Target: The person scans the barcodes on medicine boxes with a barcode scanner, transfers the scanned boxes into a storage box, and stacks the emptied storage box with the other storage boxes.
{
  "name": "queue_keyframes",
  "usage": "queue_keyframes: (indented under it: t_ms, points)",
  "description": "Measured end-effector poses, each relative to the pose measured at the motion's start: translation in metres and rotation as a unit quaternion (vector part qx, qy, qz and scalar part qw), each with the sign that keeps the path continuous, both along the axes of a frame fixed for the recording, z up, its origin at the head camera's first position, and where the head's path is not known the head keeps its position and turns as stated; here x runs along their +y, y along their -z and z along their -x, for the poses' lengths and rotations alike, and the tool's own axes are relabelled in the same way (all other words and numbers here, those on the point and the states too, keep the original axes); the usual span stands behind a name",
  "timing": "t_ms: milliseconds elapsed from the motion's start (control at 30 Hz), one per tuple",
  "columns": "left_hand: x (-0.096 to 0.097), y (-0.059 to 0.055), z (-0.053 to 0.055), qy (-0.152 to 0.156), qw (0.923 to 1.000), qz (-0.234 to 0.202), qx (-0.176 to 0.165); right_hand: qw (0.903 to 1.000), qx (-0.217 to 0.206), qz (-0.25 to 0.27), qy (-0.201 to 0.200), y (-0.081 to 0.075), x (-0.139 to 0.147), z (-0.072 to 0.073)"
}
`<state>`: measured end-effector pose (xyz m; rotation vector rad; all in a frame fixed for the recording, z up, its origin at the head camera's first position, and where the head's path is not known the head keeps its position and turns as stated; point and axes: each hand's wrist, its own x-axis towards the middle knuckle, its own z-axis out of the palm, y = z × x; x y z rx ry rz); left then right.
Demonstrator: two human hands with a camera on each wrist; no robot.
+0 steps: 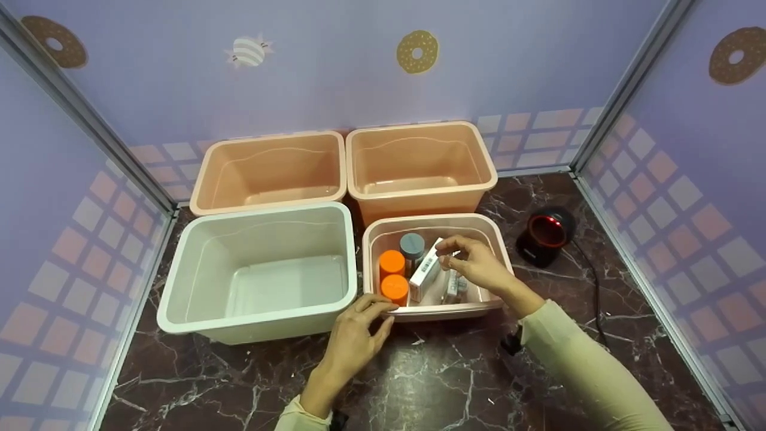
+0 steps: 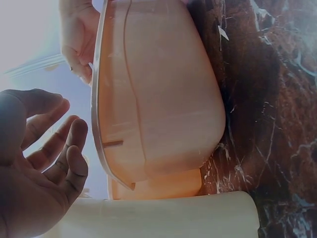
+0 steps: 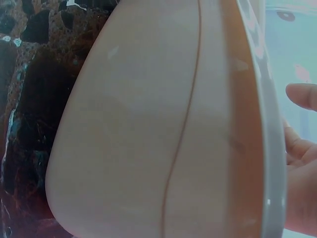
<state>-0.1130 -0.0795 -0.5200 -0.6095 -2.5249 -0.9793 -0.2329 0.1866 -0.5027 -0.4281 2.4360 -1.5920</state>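
My right hand reaches over a small pale pink bin, its fingertips at the upper end of a slim white box with a barcode. The box leans inside the bin. In the right wrist view, thumb and fingers are apart with no item visible between them. My left hand is by the bin's front left corner; its fingers are loosely bent beside the rim in the left wrist view. Two orange-capped containers, a grey-blue-capped bottle and a small greyish pack lie within the bin.
A large pale green bin stands left of the small one. Behind are two peach bins, left and right. A black scanner, glowing red, sits at the right with its cable on the dark marbled surface. Walls enclose three sides.
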Motion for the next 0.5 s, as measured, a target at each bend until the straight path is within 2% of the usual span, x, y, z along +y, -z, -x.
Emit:
queue_keyframes:
  t_ms: [167,500]
  points:
    - [0.0001,0.0026,0.0014,-0.001,1.0,-0.004,-0.002,0.9999,-0.011,0.003,0.005,0.0018,-0.0042,0.0003]
    - [0.0004,0.0066,0.0034,-0.009,0.9999,0.002,0.008,0.9999,-0.004,-0.008,0.012,0.0046,-0.01,0.0036]
